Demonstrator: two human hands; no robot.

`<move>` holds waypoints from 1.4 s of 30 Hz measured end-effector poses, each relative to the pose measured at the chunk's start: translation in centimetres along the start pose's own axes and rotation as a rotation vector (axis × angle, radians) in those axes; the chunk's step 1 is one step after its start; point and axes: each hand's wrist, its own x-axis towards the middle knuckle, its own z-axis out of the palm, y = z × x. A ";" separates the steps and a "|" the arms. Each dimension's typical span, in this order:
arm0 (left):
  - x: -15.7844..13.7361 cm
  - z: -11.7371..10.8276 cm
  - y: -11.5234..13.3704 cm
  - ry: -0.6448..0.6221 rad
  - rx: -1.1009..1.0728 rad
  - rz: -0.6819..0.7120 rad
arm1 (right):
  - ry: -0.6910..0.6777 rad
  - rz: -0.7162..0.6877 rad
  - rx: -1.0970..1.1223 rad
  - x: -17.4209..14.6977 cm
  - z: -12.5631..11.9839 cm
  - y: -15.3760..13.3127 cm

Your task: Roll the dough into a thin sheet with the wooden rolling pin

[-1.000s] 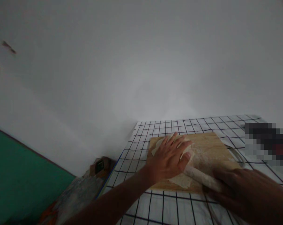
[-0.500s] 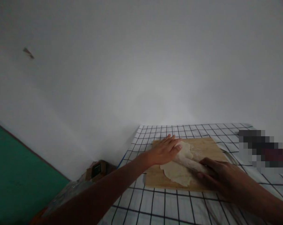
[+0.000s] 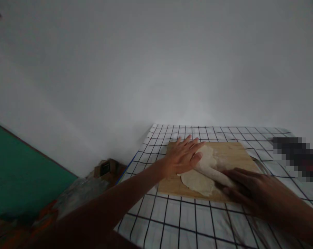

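Observation:
A pale, flour-dusted rolling pin lies slantwise across a thin, uneven sheet of dough. Under the dough is a wooden board. My left hand rests flat over the pin's far left end, its fingers spread and pointing away from me; the palm hides that end. At the near right end, my right hand curves around the pin, with fingers on one side and thumb on the other. That end is hidden under the hand. Dough shows on both sides of the pin.
A white cloth with black grid lines covers the table, which meets a pale wall. A blurred-out dark object lies at the right. Left of the table are a cardboard box and clear plastic wrapping.
The view has shifted, so the table and board appear higher. My left hand's fingers are spread wider over the pin. My right hand stays at the pin's near end.

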 end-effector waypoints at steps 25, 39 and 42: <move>-3.9 -3.9 -1.5 0.037 -0.402 -0.360 | 0.380 0.166 0.374 0.1 -3.3 6.0; 0.8 -3.2 -5.3 -0.273 -0.561 -0.470 | 0.346 0.136 0.406 0.5 -2.6 6.8; 0.7 -3.1 -4.7 -0.208 -0.631 -0.432 | 0.349 0.127 0.409 0.4 -2.9 6.8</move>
